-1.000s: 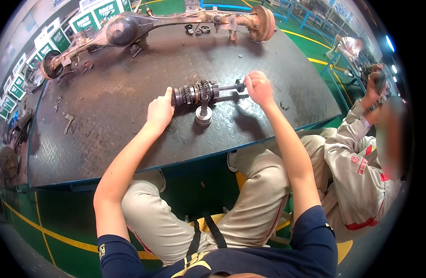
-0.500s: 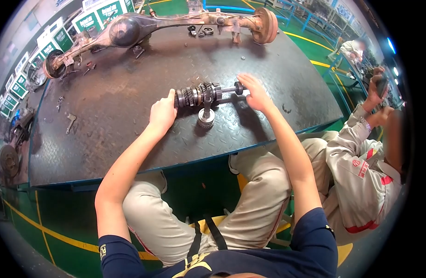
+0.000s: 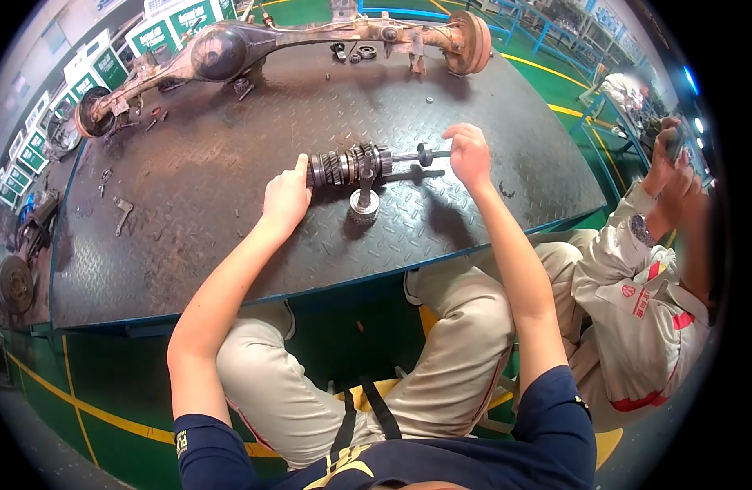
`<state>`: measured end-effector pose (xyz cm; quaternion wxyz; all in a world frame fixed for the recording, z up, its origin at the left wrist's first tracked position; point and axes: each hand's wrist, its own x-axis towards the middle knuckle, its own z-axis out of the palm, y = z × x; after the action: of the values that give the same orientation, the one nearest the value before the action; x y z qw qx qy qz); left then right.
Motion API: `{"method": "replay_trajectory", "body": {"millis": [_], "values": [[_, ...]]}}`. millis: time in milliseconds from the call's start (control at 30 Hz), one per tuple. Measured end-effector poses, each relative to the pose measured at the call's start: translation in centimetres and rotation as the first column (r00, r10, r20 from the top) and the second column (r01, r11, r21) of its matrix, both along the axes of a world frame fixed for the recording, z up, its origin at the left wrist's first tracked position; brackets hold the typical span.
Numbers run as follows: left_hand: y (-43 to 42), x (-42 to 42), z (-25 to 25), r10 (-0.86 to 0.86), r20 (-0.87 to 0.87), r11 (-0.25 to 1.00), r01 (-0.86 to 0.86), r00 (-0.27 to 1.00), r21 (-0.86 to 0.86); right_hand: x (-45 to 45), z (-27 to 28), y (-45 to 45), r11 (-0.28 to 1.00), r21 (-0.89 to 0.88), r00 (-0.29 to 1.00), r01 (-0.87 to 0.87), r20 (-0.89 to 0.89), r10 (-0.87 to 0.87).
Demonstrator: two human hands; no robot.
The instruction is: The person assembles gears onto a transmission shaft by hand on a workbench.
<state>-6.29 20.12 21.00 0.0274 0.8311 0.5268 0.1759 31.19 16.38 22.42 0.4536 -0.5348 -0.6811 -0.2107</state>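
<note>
A gear shaft [image 3: 335,169] with several toothed gears lies lengthwise on the steel table. My left hand [image 3: 287,194] is closed around its left end. From the gears a thin bare rod [image 3: 404,156] runs right, with a dark round collar [image 3: 425,154] on it. My right hand [image 3: 470,157] is closed at the rod's right tip, which its fingers hide; the index finger sticks out above. In front of the gears, an arm with a round silver toothed gear [image 3: 363,206] points toward me.
A rusty axle housing [image 3: 220,53] with a brake drum [image 3: 470,42] stretches along the table's far side. Small gears [image 3: 365,53] lie beneath it. A metal bracket [image 3: 124,214] sits at left on the table [image 3: 188,237]. A person [image 3: 637,302] sits close at right, holding a phone-like object.
My right hand has moved right, off the collar to the rod's tip, and its fingers have curled in. The left hand stays put. The person at right has shifted their hands.
</note>
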Motion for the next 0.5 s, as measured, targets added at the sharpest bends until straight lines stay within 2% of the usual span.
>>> {"method": "replay_trajectory", "body": {"millis": [67, 167, 200, 267, 367, 500], "values": [[0.0, 0.0, 0.2, 0.002, -0.002, 1.000, -0.002, 1.000, -0.009, 0.2, -0.2, -0.3, 0.982, -0.178, 0.998, -0.064, 0.015, 0.068], [-0.1, 0.0, 0.2, 0.001, 0.005, 1.000, 0.000, 1.000, -0.007, -1.0, 0.4, -0.4, 0.958, -0.269, 0.994, -0.103, -0.004, 0.105], [-0.1, 0.0, 0.1, 0.002, 0.007, 1.000, -0.002, 1.000, -0.006, -1.4, 0.3, -0.3, 0.958, -0.269, 0.994, -0.102, -0.004, 0.105], [0.0, 0.0, 0.1, 0.003, 0.008, 1.000, -0.003, 1.000, -0.005, -2.1, 0.3, 0.0, 0.949, -0.256, 0.975, -0.183, 0.076, 0.209], [0.0, 0.0, 0.1, -0.002, 0.009, 1.000, 0.002, 1.000, -0.004, -2.6, 0.0, -0.1, 0.924, -0.330, 0.971, -0.190, 0.077, 0.228], [0.0, 0.0, 0.0, -0.006, 0.011, 1.000, 0.006, 1.000, 0.000, -0.8, -0.7, 0.8, 0.922, -0.298, 0.960, -0.247, 0.051, 0.274]]}}
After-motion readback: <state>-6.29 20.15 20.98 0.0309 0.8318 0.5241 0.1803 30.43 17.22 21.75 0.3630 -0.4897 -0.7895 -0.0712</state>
